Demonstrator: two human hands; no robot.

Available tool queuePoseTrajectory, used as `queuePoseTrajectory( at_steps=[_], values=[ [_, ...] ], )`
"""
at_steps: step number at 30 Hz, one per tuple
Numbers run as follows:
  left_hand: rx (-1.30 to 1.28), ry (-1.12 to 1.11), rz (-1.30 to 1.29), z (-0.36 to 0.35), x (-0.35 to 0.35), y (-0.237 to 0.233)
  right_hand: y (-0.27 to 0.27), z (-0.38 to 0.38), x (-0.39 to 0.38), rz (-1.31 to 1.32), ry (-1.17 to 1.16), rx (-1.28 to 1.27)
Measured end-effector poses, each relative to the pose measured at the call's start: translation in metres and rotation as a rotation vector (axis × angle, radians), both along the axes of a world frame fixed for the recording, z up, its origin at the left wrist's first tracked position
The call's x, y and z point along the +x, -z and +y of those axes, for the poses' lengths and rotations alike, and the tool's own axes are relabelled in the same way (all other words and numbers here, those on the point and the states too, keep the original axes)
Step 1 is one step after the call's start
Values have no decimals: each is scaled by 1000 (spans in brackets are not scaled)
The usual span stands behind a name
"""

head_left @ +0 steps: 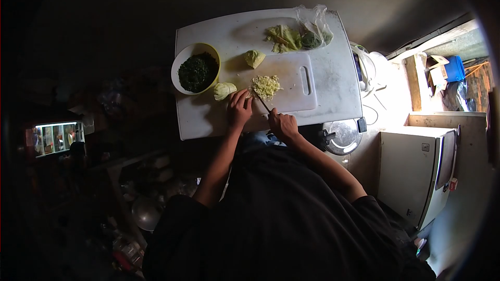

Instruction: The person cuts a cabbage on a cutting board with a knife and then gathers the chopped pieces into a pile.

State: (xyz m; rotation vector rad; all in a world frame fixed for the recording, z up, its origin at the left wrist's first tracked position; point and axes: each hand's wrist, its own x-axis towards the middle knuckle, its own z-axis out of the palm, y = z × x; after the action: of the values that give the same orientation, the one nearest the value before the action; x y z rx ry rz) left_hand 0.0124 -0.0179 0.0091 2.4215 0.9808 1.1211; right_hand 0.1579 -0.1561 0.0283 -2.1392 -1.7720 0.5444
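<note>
My right hand (283, 126) is closed around the handle of a knife (264, 105), whose dark blade points up and left toward a heap of chopped cabbage (266, 87). That heap lies on a white cutting board (289, 67) with a handle slot on its right side. Close to the blade, my left hand (240, 108) has its fingers curled down on the board's left edge, with a pale bit of cabbage at the fingertips, mostly hidden. Just left of those fingers lies a cut cabbage piece (224, 91). Another cabbage chunk (254, 59) sits at the board's upper left corner.
A bowl (218, 76) of chopped dark greens stands at the left of the white table (234, 26). Loose cabbage leaves (284, 38) and a clear plastic bag (319, 23) with greens lie at the back. A round metal lid (342, 138) and a white fridge (409, 169) are to the right.
</note>
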Motion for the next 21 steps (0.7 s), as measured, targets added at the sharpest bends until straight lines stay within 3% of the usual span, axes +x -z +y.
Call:
queuePoseTrajectory(
  at_steps=[7,11,21],
  values=[
    [-6,24,-43,3,-1,11,-2,0,-3,-26,14,67],
    [-79,2,-71,0,0,16,24,-4,-5,-78,-12,121],
    [-75,-8,-116,2,0,10,-16,0,-6,-139,-47,14]
  ],
)
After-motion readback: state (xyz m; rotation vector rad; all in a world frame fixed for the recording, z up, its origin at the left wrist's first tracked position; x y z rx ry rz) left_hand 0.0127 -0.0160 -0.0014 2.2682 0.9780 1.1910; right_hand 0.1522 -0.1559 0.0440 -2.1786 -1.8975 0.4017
